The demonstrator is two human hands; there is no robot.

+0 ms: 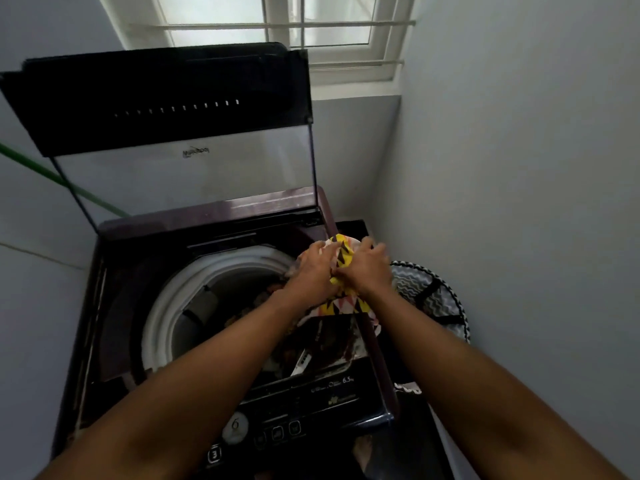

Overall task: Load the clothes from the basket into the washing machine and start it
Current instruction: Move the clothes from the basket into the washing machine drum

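Note:
A dark top-loading washing machine [114,306] stands in front of me with its lid [156,98] raised. Its drum has a white rim [162,306] and some dark clothes lie inside. My left hand [313,271] and my right hand [369,270] both grip a yellow, white and black patterned cloth [341,304] over the drum's right edge. The cloth hangs down between my wrists. To the right of the machine stands the laundry basket [433,299], black and white with a wavy pattern, partly hidden by my right arm.
The control panel [277,431] with buttons and a round dial runs along the machine's near edge. White walls close in on the left and right. A barred window [277,22] sits behind the lid. A green hose [52,178] crosses the left wall.

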